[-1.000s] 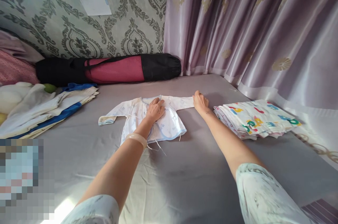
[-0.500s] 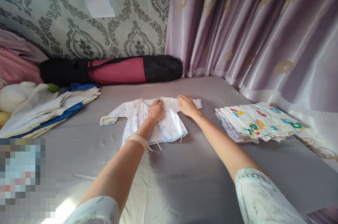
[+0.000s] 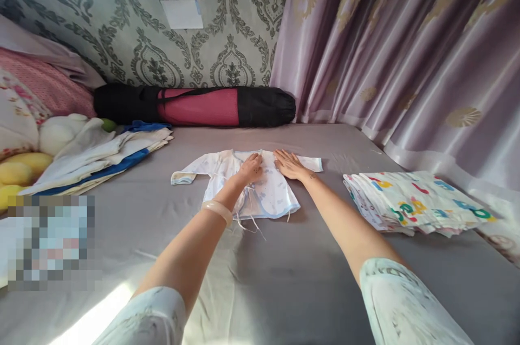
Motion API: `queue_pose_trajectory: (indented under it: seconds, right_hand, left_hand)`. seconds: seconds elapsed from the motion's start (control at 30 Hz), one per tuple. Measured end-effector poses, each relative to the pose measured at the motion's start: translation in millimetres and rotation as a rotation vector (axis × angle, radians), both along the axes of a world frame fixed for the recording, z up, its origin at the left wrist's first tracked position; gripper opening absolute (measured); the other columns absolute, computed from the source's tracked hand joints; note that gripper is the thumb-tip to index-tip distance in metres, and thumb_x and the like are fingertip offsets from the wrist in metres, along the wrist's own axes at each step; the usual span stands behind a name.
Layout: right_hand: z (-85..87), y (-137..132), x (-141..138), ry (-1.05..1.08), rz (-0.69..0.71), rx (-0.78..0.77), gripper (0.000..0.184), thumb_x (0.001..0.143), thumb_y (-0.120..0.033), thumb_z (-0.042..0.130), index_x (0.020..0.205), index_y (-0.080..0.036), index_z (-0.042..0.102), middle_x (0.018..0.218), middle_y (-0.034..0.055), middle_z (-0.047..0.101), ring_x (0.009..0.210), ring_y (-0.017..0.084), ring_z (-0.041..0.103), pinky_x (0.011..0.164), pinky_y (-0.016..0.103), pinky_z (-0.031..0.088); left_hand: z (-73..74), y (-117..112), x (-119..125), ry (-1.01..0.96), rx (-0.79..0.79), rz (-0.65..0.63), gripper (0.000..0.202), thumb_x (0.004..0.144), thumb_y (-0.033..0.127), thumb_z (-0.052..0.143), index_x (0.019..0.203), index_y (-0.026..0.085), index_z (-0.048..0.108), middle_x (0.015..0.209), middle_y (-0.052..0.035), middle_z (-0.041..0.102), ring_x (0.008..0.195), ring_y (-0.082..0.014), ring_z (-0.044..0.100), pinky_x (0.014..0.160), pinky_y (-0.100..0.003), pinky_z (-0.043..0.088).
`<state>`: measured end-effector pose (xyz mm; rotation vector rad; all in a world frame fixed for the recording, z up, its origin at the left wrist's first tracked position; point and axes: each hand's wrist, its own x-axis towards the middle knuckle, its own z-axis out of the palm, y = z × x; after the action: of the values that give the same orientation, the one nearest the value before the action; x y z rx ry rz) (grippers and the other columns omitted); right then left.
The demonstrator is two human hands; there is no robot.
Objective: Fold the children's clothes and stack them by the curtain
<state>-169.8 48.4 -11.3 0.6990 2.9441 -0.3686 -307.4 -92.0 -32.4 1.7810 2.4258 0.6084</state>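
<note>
Spread flat and wide, the right hand [image 3: 289,165] rested on a small white shirt [image 3: 280,193] with blue edging, near where one sleeve [image 3: 312,163] joined the body. Beside it the left hand [image 3: 252,168], a pale bangle [image 3: 218,212] at its wrist, lay on the chest just below the neckline, fingers bent slightly — whether they pinched the cloth could not be told. Laid out on a grey sheet [image 3: 292,274], the shirt sat between a clothing pile [image 3: 97,156] and a folded stack [image 3: 426,199] printed with colourful figures.

Long bag [image 3: 197,107], purple curtain [image 3: 390,47], perhaps a plush toy [image 3: 57,134]
</note>
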Motion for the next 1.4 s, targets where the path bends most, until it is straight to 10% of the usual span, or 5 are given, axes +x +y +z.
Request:
queue_pose_trajectory:
  seconds: [0.23,0.5,0.83,1.1,1.4]
  right_hand:
    - [21.6,-45,-36,0.066,-0.017,0.069,0.056,0.1,-0.034,0.022,0.151,-0.011,0.03,0.159,0.0136,0.025,0.148,0.024,0.017,0.119,0.046,0.011]
    - [-4.0,-81,-72,0.067,-0.141,0.034,0.069,0.1,-0.047,0.02,0.151,-0.002,0.025,0.16,0.0192,0.018,0.148,0.027,0.012,0.119,0.042,0.009]
    - [20.9,-80,-81,-0.088,-0.113,0.005,0.064,0.1,-0.042,0.023,0.153,-0.006,0.022,0.161,0.0166,0.016,0.149,0.027,0.012,0.118,0.044,0.012]
    - [18.0,-143,-117,0.157,0.219,0.005,0.054,0.099,-0.03,0.028,0.147,-0.007,0.035,0.157,0.0139,0.032,0.146,0.024,0.023,0.118,0.041,0.016]
    - [-8.4,-144,-133,0.193,0.096,-0.032,0.06,0.102,-0.038,0.017,0.151,-0.007,0.03,0.159,0.0128,0.025,0.148,0.023,0.016,0.119,0.04,0.009]
  left_hand:
    - [18.0,-58,-1,0.006,0.068,-0.053,0.038,0.082,0.011,0.043,0.118,0.014,0.057,0.118,-0.014,0.063,0.117,-0.0238,0.058,0.102,-0.038,0.047]
    - [31.4,-125,-12,-0.077,0.056,-0.038,0.042,0.086,0.016,0.043,0.126,0.013,0.054,0.129,-0.0142,0.06,0.117,-0.0234,0.059,0.099,-0.035,0.049]
    - [40.9,-199,-75,-0.072,0.151,0.507,0.043,0.083,0.034,0.049,0.119,0.014,0.059,0.107,-0.0118,0.066,0.1,-0.0247,0.061,0.091,-0.037,0.048]
    - [35.9,-206,-94,-0.194,-0.083,0.763,0.06,0.08,0.05,0.053,0.127,0.013,0.053,0.114,-0.0131,0.066,0.109,-0.0281,0.06,0.089,-0.035,0.046]
    - [40.0,-197,-95,-0.312,-0.103,0.856,0.058,0.075,0.062,0.058,0.113,0.018,0.06,0.113,-0.012,0.068,0.111,-0.0325,0.06,0.091,-0.04,0.041]
